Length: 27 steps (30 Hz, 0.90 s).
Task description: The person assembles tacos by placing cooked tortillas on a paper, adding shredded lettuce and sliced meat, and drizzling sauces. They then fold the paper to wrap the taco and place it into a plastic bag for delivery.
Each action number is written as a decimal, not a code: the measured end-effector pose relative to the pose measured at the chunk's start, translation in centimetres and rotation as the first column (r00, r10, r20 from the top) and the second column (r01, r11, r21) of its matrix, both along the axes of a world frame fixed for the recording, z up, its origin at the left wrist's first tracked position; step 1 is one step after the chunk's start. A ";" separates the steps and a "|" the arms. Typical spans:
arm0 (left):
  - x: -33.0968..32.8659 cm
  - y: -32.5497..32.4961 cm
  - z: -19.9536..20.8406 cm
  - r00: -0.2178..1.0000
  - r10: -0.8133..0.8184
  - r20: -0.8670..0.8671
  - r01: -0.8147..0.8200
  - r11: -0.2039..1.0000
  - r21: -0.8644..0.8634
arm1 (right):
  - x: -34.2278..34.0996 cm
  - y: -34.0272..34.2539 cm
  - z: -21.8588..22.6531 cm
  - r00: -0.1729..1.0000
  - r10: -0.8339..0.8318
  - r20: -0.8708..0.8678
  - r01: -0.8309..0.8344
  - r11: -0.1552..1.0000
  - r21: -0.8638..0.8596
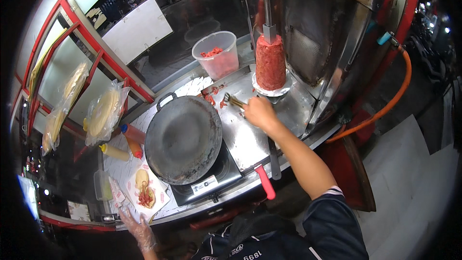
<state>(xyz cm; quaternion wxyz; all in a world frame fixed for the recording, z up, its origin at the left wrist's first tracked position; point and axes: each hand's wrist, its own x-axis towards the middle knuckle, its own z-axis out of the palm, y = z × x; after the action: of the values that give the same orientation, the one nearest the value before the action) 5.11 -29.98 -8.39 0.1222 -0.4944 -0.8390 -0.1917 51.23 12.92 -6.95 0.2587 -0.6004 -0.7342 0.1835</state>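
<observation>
Shiny metal tongs sit gripped in your right hand, over the steel tray, near red meat bits. Your left hand, in a clear glove, is spread near the meat-topped bread on white paper.

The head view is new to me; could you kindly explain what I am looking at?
There is no machine arm here, only one person's two hands, seen from above by a wide fisheye camera worn on the head; its lens bends straight edges. The right hand holds tongs near red scraps on a steel tray. The left hand, in a clear glove, is open near paper bearing an open bun with red strips. A dark pan sits on a stove, with bottles to its left. Beyond the tongs, red meat stands on a spit.
</observation>
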 end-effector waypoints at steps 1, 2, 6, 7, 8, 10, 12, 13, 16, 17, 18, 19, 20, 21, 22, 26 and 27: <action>-2.2 -2.3 -1.6 0.995 0.083 -0.052 -0.081 0.996 0.025 | 1.5 -0.3 0.6 0.997 0.049 -0.060 -0.057 0.990 -0.128; -2.1 -3.2 -2.1 0.993 0.115 -0.031 -0.115 0.993 0.019 | 2.6 -0.3 1.0 0.990 0.081 -0.113 -0.108 0.962 -0.250; -1.3 -3.1 -0.8 0.989 0.144 0.031 -0.144 0.990 0.005 | 0.2 2.9 -2.8 0.991 0.025 -0.135 -0.050 0.981 -0.187; -1.9 -2.8 -1.4 0.992 0.096 0.081 -0.099 0.994 0.042 | -0.9 4.3 -2.9 0.987 0.019 -0.162 -0.058 0.969 -0.239; -2.4 -2.4 -1.6 0.991 0.044 0.128 -0.055 0.995 0.084 | -2.1 5.6 -2.9 0.982 0.012 -0.190 -0.067 0.955 -0.288; -0.3 -1.1 -0.3 0.995 0.077 0.070 -0.079 0.997 0.018 | -4.2 7.4 -2.9 0.976 -0.026 -0.216 -0.041 0.952 -0.302; 0.3 -1.2 0.1 0.996 0.087 0.031 -0.086 0.996 -0.022 | -5.8 8.3 -2.6 0.967 -0.063 -0.245 -0.023 0.943 -0.331; 0.0 -1.8 0.1 0.997 0.077 0.020 -0.077 0.997 -0.029 | -6.6 8.6 -2.4 0.961 -0.083 -0.263 -0.016 0.936 -0.352; -1.8 -3.8 -0.7 0.993 0.105 0.049 -0.101 0.991 -0.084 | -7.2 9.6 -2.9 0.963 -0.095 -0.254 0.018 0.957 -0.290; -2.7 -4.4 -1.0 0.989 0.130 0.070 -0.121 0.986 -0.111 | -6.8 9.6 -2.9 0.966 -0.081 -0.245 0.013 0.964 -0.267; -3.9 -4.6 -1.6 0.988 0.095 0.121 -0.086 0.993 -0.075 | -6.0 9.4 -2.8 0.972 -0.069 -0.227 0.012 0.970 -0.241; -5.1 -6.2 -2.3 0.982 0.083 0.172 -0.077 0.996 -0.040 | -5.9 8.7 -2.6 0.976 -0.041 -0.213 -0.001 0.981 -0.192; -5.5 -8.1 -3.1 0.971 0.074 0.227 -0.075 0.997 -0.005 | -5.7 7.8 -2.2 0.981 -0.008 -0.193 -0.020 0.990 -0.143; -5.1 -8.0 -2.4 0.988 0.117 0.102 -0.108 0.991 -0.084 | -5.2 6.5 -1.2 0.984 -0.004 -0.179 -0.009 0.997 -0.071; -6.4 -8.3 -2.7 0.984 0.103 0.144 -0.094 0.993 -0.069 | -4.5 5.4 -0.4 0.985 0.003 -0.173 -0.004 1.000 -0.003; -10.0 -7.1 -3.7 0.924 0.097 0.370 -0.114 0.993 0.025 | -4.4 0.0 6.7 0.962 0.113 -0.247 -0.115 0.993 0.006; -10.8 -6.1 -4.3 0.909 0.074 0.411 -0.129 0.986 0.109 | -5.3 -2.8 9.5 0.938 0.139 -0.319 -0.161 0.986 -0.043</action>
<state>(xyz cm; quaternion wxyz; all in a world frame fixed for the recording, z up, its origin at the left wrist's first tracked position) -5.71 -36.10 -12.68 -0.0117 -0.3903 -0.8558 -0.3392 45.91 10.15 2.53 0.3371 -0.5143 -0.7204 0.3209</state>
